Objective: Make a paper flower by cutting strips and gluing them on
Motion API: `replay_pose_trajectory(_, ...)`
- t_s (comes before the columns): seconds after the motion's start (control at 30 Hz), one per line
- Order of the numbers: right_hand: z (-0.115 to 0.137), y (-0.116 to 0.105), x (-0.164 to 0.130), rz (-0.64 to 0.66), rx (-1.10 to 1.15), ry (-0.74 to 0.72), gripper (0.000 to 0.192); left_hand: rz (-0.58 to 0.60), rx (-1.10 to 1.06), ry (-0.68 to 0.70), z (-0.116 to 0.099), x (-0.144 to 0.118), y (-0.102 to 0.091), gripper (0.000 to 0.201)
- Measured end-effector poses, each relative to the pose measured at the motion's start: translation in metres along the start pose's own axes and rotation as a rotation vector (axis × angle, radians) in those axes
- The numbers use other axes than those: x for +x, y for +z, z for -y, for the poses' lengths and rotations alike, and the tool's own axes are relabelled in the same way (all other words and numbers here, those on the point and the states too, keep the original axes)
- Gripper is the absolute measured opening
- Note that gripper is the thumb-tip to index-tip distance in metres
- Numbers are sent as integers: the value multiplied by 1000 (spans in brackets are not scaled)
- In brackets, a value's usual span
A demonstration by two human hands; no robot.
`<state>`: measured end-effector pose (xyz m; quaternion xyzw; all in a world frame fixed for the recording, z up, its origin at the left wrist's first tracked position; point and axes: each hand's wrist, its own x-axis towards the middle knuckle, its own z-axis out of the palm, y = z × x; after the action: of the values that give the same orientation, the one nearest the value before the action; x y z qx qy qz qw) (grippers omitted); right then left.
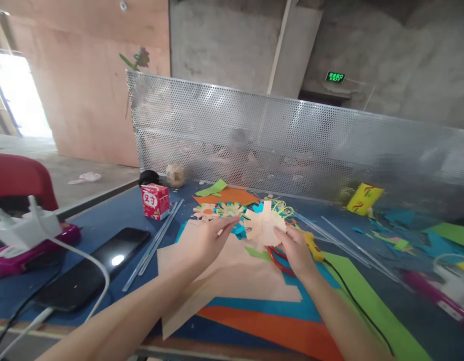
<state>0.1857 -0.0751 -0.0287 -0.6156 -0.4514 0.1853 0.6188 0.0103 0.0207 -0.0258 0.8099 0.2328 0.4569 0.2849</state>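
In my right hand (295,248) is a pale peach paper flower (262,228), pinched at its lower right edge and held up over the desk. To its left, my left hand (211,243) has thumb and fingers drawn together; whatever is between them is too small or hidden to make out. Beyond the left hand lie other paper flowers, one peach with an orange centre (206,211). Red-handled scissors (280,261) sit under the right hand, partly covered. Beneath both hands spreads a large cut peach sheet (239,281).
A yellow glue gun (313,246) trails a black cord. Clear glue sticks (153,245), a phone (92,268) on a white cable and a red box (155,201) are left. A yellow packet (363,198) and paper scraps lie right. A perforated metal screen (310,143) bounds the back.
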Motion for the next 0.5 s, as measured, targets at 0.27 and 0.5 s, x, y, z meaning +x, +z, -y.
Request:
replay_pose_trajectory(0.27, 35, 34, -24, 310, 70, -99, 39, 139, -245, 43, -3, -10, 13, 32)
replay_pose_trajectory(0.5, 37, 32, -5, 12, -230, -218, 33, 106, -934, -350, 9, 9, 6, 26)
